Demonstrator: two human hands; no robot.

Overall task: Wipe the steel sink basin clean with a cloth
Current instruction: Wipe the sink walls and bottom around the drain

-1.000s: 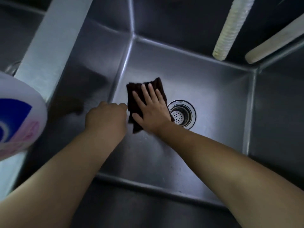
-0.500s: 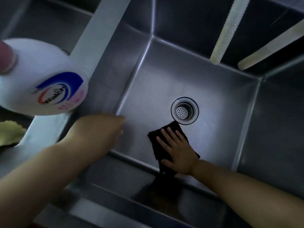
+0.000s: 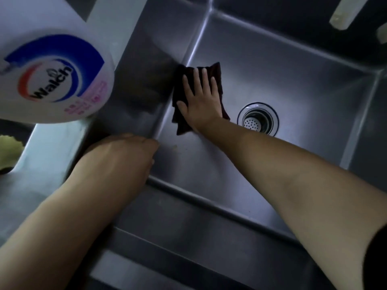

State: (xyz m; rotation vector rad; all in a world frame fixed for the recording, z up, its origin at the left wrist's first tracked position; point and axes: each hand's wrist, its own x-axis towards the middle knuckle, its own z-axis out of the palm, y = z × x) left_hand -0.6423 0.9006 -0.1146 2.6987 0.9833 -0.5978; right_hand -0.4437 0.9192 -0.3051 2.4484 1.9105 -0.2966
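The steel sink basin [image 3: 272, 70] fills most of the view: a deep square tub of brushed metal, its flat floor meeting the walls in tight folded seams that catch the light as pale lines. The surface has a dull satin sheen, with a few small specks on the floor near the front left corner. On the ledge to the left stands a big white bottle [image 3: 48, 65] — smooth plastic, rounded, with a blue and red swirl label. Beside it, at the frame's left edge, lies a scrap of something yellow-green [image 3: 9, 151], too cut off to name.

The wiping step is under way. The right hand [image 3: 201, 101] lies flat with fingers straight and slightly spread, pressing a dark cloth [image 3: 182, 122] against the basin floor hard by the left wall; it presses rather than grips. The cloth is soft and rumpled, near black, its corners poking out past the fingertips and the heel of the palm. The left hand [image 3: 123, 155] rests at the basin's front left corner, fingers bent over the edge; whether it grips anything cannot be told from this angle.

To the right of the cloth sits the round drain [image 3: 258, 119], a polished ring around a perforated strainer — near the hand but apart from it.

The next move likely calls for steady flat pressure along the left seam and into the speckled corner, where grime would collect.
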